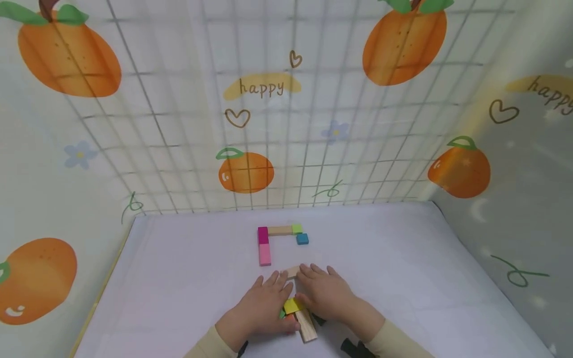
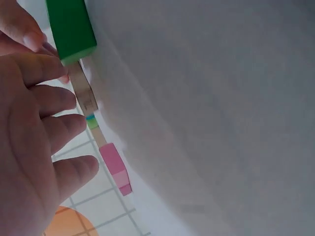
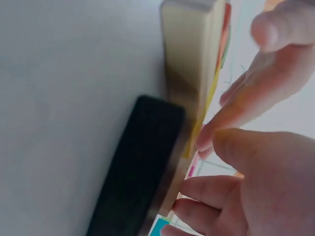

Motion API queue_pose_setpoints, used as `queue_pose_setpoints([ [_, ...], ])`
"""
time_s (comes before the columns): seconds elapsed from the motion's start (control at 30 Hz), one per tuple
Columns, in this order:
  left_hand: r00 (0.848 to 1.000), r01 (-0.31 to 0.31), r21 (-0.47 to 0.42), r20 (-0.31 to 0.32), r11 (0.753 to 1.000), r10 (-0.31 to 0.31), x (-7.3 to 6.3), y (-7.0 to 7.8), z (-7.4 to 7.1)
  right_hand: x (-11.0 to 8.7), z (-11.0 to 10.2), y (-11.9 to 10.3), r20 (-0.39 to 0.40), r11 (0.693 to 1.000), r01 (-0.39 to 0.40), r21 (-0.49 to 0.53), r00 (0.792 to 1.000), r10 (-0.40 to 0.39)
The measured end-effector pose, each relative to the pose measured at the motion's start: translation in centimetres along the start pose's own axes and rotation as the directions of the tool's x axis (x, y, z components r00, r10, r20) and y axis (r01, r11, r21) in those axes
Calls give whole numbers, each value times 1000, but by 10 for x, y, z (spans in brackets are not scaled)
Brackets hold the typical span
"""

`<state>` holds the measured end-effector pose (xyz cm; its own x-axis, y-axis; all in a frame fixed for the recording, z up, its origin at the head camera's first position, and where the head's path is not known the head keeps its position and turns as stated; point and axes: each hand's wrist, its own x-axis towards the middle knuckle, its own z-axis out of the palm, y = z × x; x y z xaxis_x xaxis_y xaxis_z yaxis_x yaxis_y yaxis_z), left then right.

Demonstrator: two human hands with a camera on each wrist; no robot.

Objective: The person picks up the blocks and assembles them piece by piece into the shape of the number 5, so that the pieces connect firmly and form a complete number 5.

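Note:
My left hand (image 1: 266,307) and right hand (image 1: 329,293) lie over a small group of toy blocks, fingers extended and spread. Between the hands sit a yellow block (image 1: 292,306) and a long wooden block (image 1: 306,325) slanting toward me. An orange-red block (image 1: 290,317) and a green block (image 2: 71,32) are partly hidden by the left hand. Past them, fingertips of both hands touch or nearly touch a wooden block (image 1: 292,272). A dark block (image 3: 140,162) lies beside the long wooden one, under the right hand in the head view.
Farther back, a magenta block (image 1: 262,235), a pink block (image 1: 265,254), a wooden block (image 1: 280,230), a lime block (image 1: 297,228) and a blue block (image 1: 302,239) form a bent line. A white cloth (image 1: 188,278) covers the table; printed fabric walls (image 1: 250,114) stand around it.

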<state>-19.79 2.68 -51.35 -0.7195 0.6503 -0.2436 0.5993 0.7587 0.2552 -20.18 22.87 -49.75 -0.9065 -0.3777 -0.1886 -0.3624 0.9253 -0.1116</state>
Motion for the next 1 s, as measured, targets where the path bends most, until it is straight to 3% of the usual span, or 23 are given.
queue_pose_setpoints([
  [0.23, 1000, 2, -46, 11, 999, -1, -4, 2, -6, 11, -6, -2, 35, 1000, -28, -4, 999, 29],
  [0.63, 999, 33, -30, -15, 999, -33, 1, -8, -6, 24, -8, -1, 84, 997, 14, 79, 996, -21],
  [0.8, 999, 39, -39, 5, 998, -39, 0, -8, -9, 27, -4, 0, 119, 994, -7, 105, 993, -6],
  [1.0, 998, 57, 5, -11, 998, -57, 3, -11, -7, 30, -2, -2, 86, 995, 10, 100, 996, -18],
])
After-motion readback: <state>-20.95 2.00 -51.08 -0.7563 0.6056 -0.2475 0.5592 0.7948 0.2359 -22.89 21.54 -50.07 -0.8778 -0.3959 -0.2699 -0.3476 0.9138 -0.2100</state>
